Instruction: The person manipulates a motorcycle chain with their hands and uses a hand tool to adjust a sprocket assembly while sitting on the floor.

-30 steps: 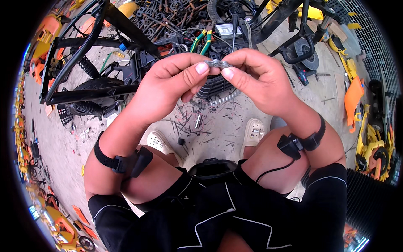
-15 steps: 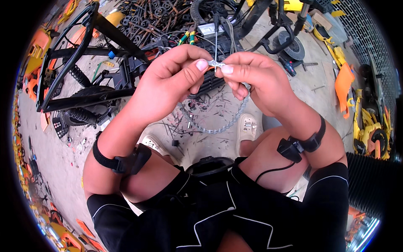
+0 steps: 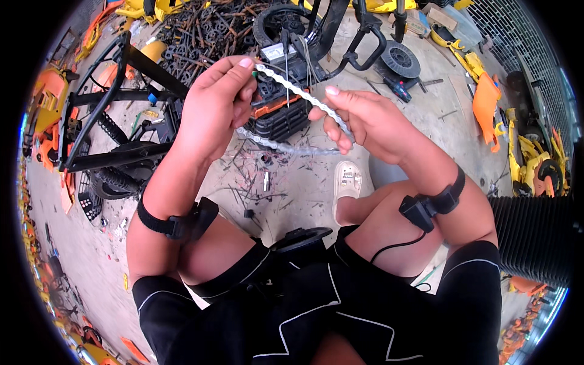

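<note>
A silver roller chain stretches in front of me between my two hands. My left hand is closed, pinching it near its upper end between thumb and fingers. The chain slants down to the right, onto the curled fingers of my right hand, whose thumb is lifted off it. A lower length of the chain sags back under both hands, slightly blurred. Beyond it, a screwdriver with a black handle stands upright at a black and orange ribbed block.
A black tubular frame stands at left. Rusty chains and metal parts are heaped at the back. A cordless drill lies beside a grey disc at right. Orange and yellow panels line the right side.
My hands have moved apart, and the chain ends, which were held together, now form an open length. The right thumb has lifted off the chain. The view has shifted slightly.
</note>
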The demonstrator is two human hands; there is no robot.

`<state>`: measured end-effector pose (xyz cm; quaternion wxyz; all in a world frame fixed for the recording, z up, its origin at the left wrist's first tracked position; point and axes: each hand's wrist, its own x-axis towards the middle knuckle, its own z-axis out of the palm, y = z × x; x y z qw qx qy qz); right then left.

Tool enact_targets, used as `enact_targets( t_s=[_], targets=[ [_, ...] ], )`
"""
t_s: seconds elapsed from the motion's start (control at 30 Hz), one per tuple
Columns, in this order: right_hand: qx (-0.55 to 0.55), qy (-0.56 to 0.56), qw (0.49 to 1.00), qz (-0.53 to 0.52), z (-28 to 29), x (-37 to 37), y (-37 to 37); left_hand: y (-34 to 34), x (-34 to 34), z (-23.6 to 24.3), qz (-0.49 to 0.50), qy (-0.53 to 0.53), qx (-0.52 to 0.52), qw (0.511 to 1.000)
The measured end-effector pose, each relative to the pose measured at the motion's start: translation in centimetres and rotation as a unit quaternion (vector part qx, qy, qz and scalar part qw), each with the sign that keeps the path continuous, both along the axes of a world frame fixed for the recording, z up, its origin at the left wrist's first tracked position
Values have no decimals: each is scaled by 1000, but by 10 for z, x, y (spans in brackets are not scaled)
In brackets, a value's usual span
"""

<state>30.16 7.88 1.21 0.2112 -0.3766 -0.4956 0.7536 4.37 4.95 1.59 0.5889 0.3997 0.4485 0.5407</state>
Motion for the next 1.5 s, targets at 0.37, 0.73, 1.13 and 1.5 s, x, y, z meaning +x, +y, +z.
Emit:
enact_targets(
  t_s=[0.37, 0.73, 1.13, 1.5],
  targets=[
    [109, 264, 951, -115, 23, 11, 15, -14, 12, 49, -115, 129, -4, 985],
    [58, 257, 964, -24, 29, -42, 9, -63, 14, 49, -124, 83, -71, 986],
    [122, 173, 977, 35, 31, -22, -10, -100, 25, 37, -200, -22, 20, 979],
    [222, -17, 975, 5, 19, -26, -24, -111, 18, 15, -203, -104, 11, 974]
  ],
)
